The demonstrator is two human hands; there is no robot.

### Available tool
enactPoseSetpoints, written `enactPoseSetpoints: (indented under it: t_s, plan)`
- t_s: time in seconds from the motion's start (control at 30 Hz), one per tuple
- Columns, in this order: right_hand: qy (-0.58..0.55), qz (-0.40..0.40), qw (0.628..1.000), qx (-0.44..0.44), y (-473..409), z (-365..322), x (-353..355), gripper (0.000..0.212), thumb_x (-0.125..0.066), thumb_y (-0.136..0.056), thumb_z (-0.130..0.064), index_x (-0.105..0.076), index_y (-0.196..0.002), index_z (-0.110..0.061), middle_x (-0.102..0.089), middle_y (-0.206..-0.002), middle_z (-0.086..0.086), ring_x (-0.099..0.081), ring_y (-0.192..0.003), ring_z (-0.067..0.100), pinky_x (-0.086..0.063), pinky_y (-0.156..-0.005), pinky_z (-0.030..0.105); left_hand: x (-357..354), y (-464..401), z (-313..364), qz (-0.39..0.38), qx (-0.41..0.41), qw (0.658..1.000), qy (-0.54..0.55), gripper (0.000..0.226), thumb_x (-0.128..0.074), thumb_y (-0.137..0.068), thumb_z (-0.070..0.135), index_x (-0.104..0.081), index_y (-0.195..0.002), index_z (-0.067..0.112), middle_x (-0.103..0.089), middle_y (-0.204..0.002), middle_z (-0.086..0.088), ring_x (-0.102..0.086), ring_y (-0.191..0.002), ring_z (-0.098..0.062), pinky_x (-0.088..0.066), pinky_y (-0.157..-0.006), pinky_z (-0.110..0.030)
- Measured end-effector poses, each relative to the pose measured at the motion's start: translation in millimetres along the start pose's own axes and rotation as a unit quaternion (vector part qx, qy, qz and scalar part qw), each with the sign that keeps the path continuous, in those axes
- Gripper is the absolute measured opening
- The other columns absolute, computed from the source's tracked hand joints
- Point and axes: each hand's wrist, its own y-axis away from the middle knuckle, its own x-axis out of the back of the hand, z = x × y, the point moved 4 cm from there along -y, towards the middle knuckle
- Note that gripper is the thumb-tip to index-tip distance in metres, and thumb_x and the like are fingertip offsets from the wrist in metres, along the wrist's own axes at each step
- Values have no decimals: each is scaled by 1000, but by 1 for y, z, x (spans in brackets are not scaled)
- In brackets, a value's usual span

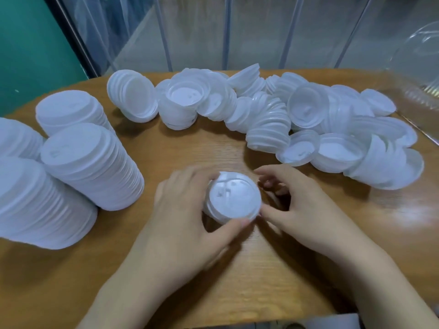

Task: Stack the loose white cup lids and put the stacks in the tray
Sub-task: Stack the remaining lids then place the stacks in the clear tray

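A short stack of white cup lids [234,198] sits at the middle of the wooden table [194,148]. My left hand [190,214] curls round its left side, thumb at the near rim. My right hand [294,205] is at its right side, thumb touching the near right rim, its fingers bent beside the far edge. A long heap of loose white lids [273,115] runs across the far side of the table. Tall finished lid stacks [92,162] stand at the left. No tray is in view.
A clear plastic dome or bag [420,74] lies at the far right corner. Behind the table hang clear plastic strip curtains [213,32], with a green wall [28,51] at the left. Bare wood lies between the stack and the heap.
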Motion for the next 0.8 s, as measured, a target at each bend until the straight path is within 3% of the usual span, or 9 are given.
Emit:
enactPoseSetpoints:
  t_s: [0.1, 0.2, 0.3, 0.37, 0.47, 0.53, 0.63, 0.73, 0.8]
  plan:
    - [-14, 17, 1000, 1, 3, 9, 9, 42, -65, -93, -6, -65, -124, -34, -67, -112, -19, -61, -109, -3, -44, -92, 8, -17, 5, 17, 15, -48, 999, -22, 63, -63, -76, 74, -52, -125, 36, -46, -135, 17, -36, -132, -4, -21, -110, -25]
    - [-6, 42, 999, 4, 6, 19, 16, 50, -48, -90, 7, -69, -117, -30, -69, -108, -14, -63, -106, 0, -43, -89, 6, -31, 4, 29, -13, -63, 998, -25, 64, -63, -76, 75, -55, -122, 33, -47, -138, 10, -36, -136, -9, -19, -113, -30]
    - [-17, 62, 998, 6, 10, 26, 22, 48, -46, -92, 9, -71, -112, -27, -70, -104, -15, -64, -105, 0, -43, -87, 5, -41, -4, 33, -45, -62, 996, -52, 64, -61, -75, 77, -59, -121, 32, -48, -141, 8, -37, -139, -14, -14, -115, -32]
    - [-34, 71, 997, 16, 13, 27, 24, 37, -50, -98, 0, -71, -110, -28, -71, -105, -17, -65, -105, 1, -44, -88, 7, -47, -9, 32, -65, -58, 993, -76, 66, -59, -74, 79, -60, -122, 34, -47, -144, 6, -36, -140, -17, -13, -116, -34]
    - [-40, 62, 997, 30, 18, 25, 22, 21, -53, -100, -37, -70, -111, -32, -69, -107, -21, -63, -108, 1, -41, -88, 7, -45, -13, 27, -75, -64, 992, -75, 83, -55, -72, 86, -55, -136, 33, -43, -151, 9, -29, -145, -13, -11, -120, -33]
    - [-51, 34, 998, 20, 22, 24, 20, 35, -53, -91, -60, -65, -117, -40, -67, -112, -26, -60, -114, -4, -38, -90, 5, -33, -17, 17, -59, -59, 996, -43, 93, -54, -76, 84, -41, -151, 31, -37, -151, 18, -23, -143, 0, -6, -119, -20]
    - [-23, -19, 999, 13, 28, 24, 18, 67, -66, -69, -75, -58, -128, -45, -60, -122, -30, -52, -123, -8, -34, -98, 4, -14, -20, -4, -46, -28, 997, -47, 94, -59, -81, 74, -25, -159, 34, -28, -142, 28, -17, -133, 14, -1, -111, -4]
    - [5, -68, 997, 30, 31, 22, 19, 89, -83, -55, -76, -52, -135, -49, -52, -129, -32, -46, -131, -7, -34, -105, 9, -14, -21, -10, -56, -4, 996, -75, 98, -70, -82, 68, -23, -161, 33, -35, -141, 23, -21, -130, 7, -10, -111, -17]
    - [20, -71, 996, 45, 31, 22, 20, 89, -87, -57, -69, -52, -136, -48, -51, -130, -32, -46, -132, -6, -35, -107, 14, -15, -21, -7, -47, 13, 997, -66, 98, -73, -80, 64, -25, -160, 33, -35, -134, 26, -20, -113, 14, -17, -108, -22]
